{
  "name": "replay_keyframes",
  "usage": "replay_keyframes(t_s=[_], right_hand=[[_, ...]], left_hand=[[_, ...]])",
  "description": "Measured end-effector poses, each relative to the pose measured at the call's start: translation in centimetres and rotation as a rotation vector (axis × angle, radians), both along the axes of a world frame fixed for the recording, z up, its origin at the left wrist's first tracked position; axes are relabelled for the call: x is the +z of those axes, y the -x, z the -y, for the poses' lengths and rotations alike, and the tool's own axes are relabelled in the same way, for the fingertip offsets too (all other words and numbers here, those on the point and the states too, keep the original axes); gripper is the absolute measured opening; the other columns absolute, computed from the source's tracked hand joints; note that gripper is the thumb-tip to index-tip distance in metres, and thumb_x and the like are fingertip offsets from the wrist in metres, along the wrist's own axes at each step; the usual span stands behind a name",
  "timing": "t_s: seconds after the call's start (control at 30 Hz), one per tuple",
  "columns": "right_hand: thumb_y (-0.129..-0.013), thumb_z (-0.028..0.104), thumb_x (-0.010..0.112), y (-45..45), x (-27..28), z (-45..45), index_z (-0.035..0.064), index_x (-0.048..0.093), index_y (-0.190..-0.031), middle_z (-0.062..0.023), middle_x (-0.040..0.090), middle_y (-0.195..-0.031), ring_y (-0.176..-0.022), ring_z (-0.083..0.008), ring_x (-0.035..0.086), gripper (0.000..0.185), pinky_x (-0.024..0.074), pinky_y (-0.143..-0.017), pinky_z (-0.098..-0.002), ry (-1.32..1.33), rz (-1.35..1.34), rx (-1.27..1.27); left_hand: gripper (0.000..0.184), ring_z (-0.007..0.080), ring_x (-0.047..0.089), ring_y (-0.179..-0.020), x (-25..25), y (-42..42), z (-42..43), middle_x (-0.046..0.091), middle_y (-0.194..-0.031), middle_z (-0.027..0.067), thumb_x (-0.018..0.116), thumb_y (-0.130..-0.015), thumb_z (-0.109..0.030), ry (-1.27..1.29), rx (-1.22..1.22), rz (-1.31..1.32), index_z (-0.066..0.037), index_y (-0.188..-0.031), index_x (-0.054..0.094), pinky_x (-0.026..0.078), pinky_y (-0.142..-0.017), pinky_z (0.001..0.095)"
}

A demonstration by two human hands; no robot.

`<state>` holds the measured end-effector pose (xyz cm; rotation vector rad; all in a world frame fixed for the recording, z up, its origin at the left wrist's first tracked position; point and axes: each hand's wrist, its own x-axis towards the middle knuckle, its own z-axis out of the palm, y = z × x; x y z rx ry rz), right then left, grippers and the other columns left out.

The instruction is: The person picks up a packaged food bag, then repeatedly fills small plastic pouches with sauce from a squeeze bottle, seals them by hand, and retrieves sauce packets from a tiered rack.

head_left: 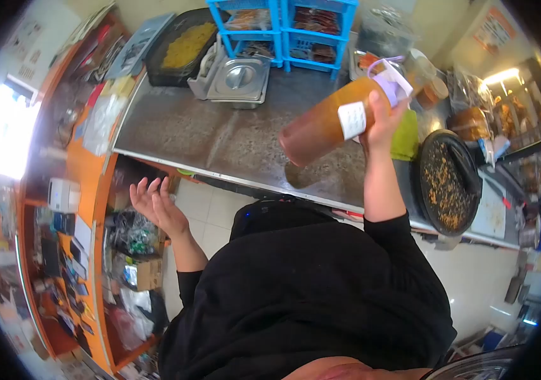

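My right hand [381, 120] is wrapped round the upper part of a large bottle [321, 128] of orange-brown liquid. The bottle is tilted, its purple cap [392, 87] up at the right and its base down at the left, over the metal counter [220, 136]. A white label [351, 120] is on its side. Off the counter's front edge at the left, my left hand [159, 206] is raised with its fingers apart and nothing in it. A green cloth [405, 136] lies just right of my right hand.
Behind stand blue plastic racks [281, 28] with packets, a lidded steel container [239, 79] and a black tray [182, 47] of yellow food. A round black pan [450, 183] with crumbs is at the right. Orange shelves [87, 171] stand at the left.
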<state>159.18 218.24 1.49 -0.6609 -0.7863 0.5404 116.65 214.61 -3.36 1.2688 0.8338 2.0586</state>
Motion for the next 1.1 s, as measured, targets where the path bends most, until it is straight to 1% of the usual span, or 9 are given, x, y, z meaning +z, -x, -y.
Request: replay_keyframes(t_s=[0.1,0.17,0.33,0.57,0.7,0.8,0.93,1.03,1.1], right_hand=[[-0.090,0.027,0.058,-0.5,-3.0,-1.1,0.0060,0.056,-0.109,-0.0099,0.064,-0.096,-0.088,-0.0223,0.064,0.029,0.0548,-0.077,-0.0387,0.186,-0.552,0.365],[-0.091,0.030,0.053,1.7,-2.2,-0.5,0.0057,0.059,-0.102,-0.0092,0.066,-0.093,-0.083,-0.0252,0.066,0.027,0.0546,-0.073,-0.0370,0.160,-0.748,0.310],[-0.085,0.025,0.061,2.2,0.3,0.7,0.0031,0.055,-0.113,-0.0105,0.064,-0.100,-0.088,-0.0220,0.065,0.036,0.0550,-0.077,-0.0349,0.155,-0.525,0.314],[-0.063,0.015,0.083,9.0,7.3,3.4,0.0085,0.047,-0.126,-0.0135,0.053,-0.116,-0.105,-0.0258,0.057,0.072,0.0468,-0.089,-0.0358,-0.096,0.867,-0.495],[-0.057,0.010,0.086,10.8,6.5,1.4,0.0123,0.048,-0.128,-0.0165,0.052,-0.121,-0.109,-0.0288,0.054,0.080,0.0463,-0.090,-0.0377,-0.128,1.074,-0.457],[-0.059,0.011,0.086,12.6,5.2,1.1,0.0122,0.049,-0.128,-0.0182,0.053,-0.120,-0.110,-0.0299,0.055,0.078,0.0469,-0.090,-0.0390,-0.031,0.835,-0.468],[-0.061,0.014,0.086,12.9,6.1,1.1,0.0077,0.042,-0.132,-0.0172,0.050,-0.123,-0.112,-0.0296,0.054,0.084,0.0465,-0.093,-0.0393,-0.054,1.114,-0.610],[-0.062,0.016,0.086,13.3,5.5,1.9,0.0059,0.040,-0.133,-0.0153,0.048,-0.125,-0.114,-0.0274,0.053,0.085,0.0465,-0.094,-0.0398,0.035,0.831,-0.767],[-0.074,0.014,0.076,12.3,4.2,0.9,0.0029,0.042,-0.129,-0.0137,0.053,-0.118,-0.107,-0.0242,0.057,0.066,0.0501,-0.089,-0.0378,-0.047,0.223,-0.612]], left_hand=[[0.053,0.0244,0.051,-0.112,0.6,0.6,-0.7,0.038,-0.134,0.0148,0.045,-0.095,-0.008,0.032,-0.048,0.011,-0.006,-0.143,0.022,0.046,-0.098,0.0465],[0.054,0.0244,0.051,-0.112,1.4,0.8,-2.1,0.038,-0.134,0.0150,0.045,-0.095,-0.008,0.017,-0.085,0.045,-0.006,-0.143,0.021,0.045,-0.098,0.0465],[0.054,0.0253,0.051,-0.114,3.0,0.9,-4.7,0.039,-0.134,0.0151,0.048,-0.097,-0.016,0.011,-0.200,-0.065,-0.007,-0.143,0.023,0.045,-0.098,0.0503],[0.058,0.0249,0.051,-0.113,4.3,3.4,-9.1,0.039,-0.133,0.0160,0.049,-0.093,-0.012,-0.061,-0.361,-0.101,-0.005,-0.143,0.021,0.044,-0.100,0.0475],[0.060,0.0250,0.051,-0.114,4.7,5.5,-11.4,0.040,-0.133,0.0155,0.051,-0.092,-0.015,-0.068,-0.379,-0.081,-0.004,-0.143,0.022,0.044,-0.099,0.0470],[0.056,0.0252,0.052,-0.113,4.2,6.8,-12.8,0.040,-0.133,0.0152,0.048,-0.094,-0.013,-0.087,-0.417,-0.080,-0.005,-0.143,0.022,0.044,-0.099,0.0478],[0.054,0.0256,0.052,-0.113,4.2,8.2,-14.3,0.040,-0.133,0.0151,0.047,-0.096,-0.013,-0.101,-0.429,-0.102,-0.005,-0.143,0.022,0.044,-0.099,0.0481],[0.054,0.0257,0.052,-0.113,4.0,9.5,-15.4,0.041,-0.133,0.0150,0.047,-0.096,-0.013,-0.117,-0.469,-0.058,-0.005,-0.143,0.022,0.044,-0.099,0.0480],[0.054,0.0257,0.052,-0.113,3.7,10.0,-15.9,0.040,-0.133,0.0151,0.046,-0.096,-0.014,-0.104,-0.468,-0.056,-0.005,-0.144,0.022,0.044,-0.099,0.0482]])
